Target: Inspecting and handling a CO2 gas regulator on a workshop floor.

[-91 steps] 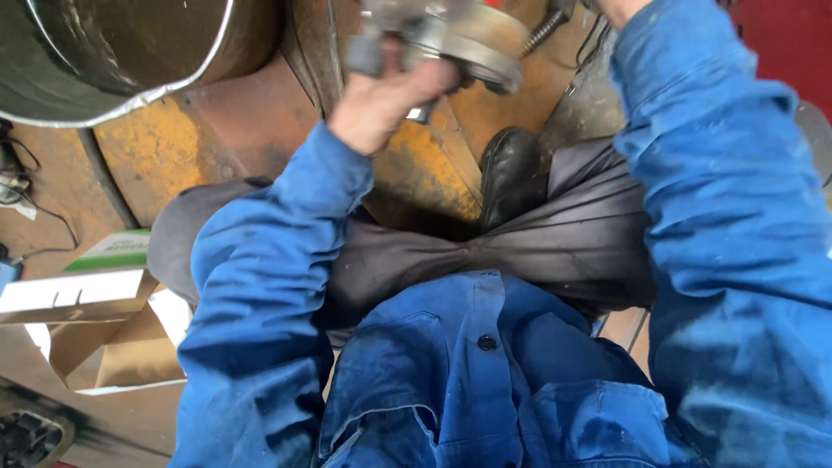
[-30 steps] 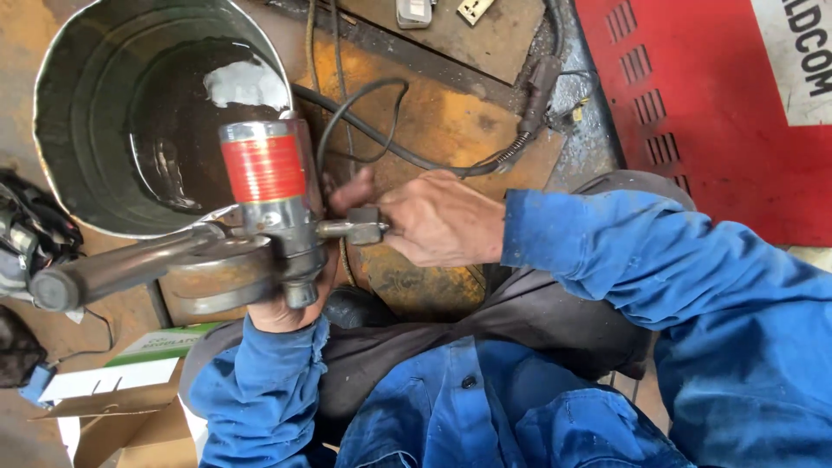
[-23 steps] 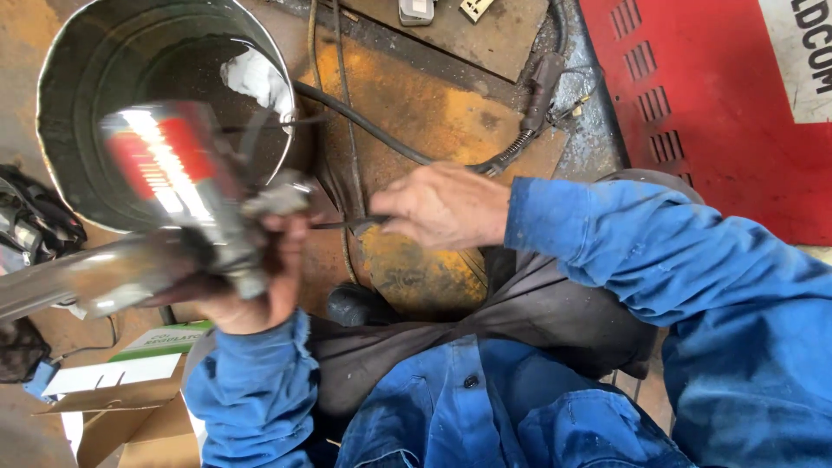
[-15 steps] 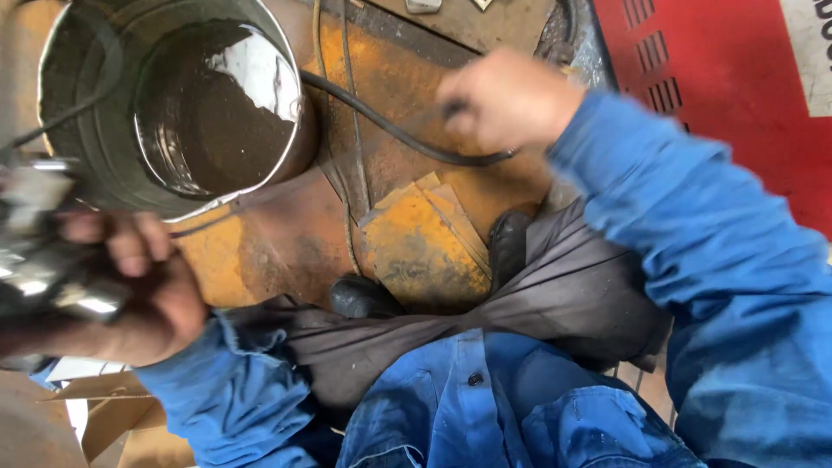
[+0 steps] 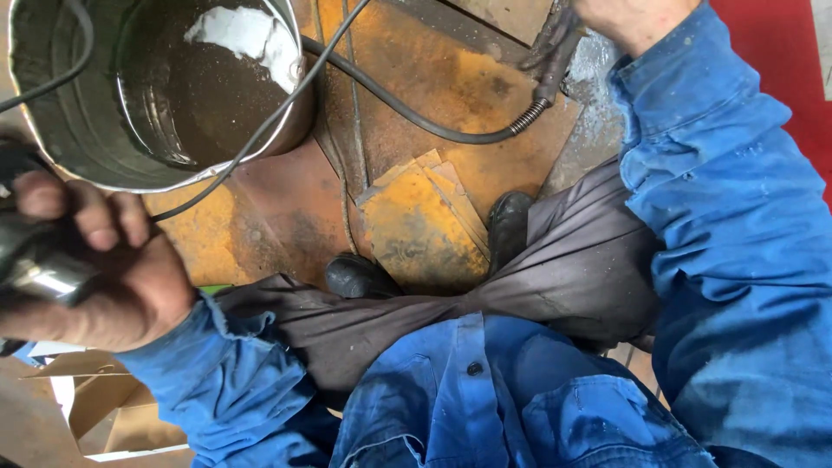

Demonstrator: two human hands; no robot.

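Note:
My left hand (image 5: 95,269) is at the left edge, its fingers wrapped round the grey metal body of a power tool (image 5: 30,260), which is blurred and mostly out of frame. A thin black cord (image 5: 260,130) runs from that side across a metal bucket (image 5: 52,130). My right hand (image 5: 628,17) reaches to the top edge and only its wrist and heel show. It is next to a thick black cable (image 5: 416,117) with a spring sleeve. Whether it grips the cable is hidden.
The bucket holds dark liquid with a white patch. Below it lie rusty yellow steel plates (image 5: 425,225), with my two black boots (image 5: 364,277) at their near edge. An open cardboard box (image 5: 104,407) sits at the lower left. A red panel (image 5: 797,78) stands at the right.
My left hand has swung the power tool from the middle out to the left edge. My right hand let go of the tool and moved up to the top of the view.

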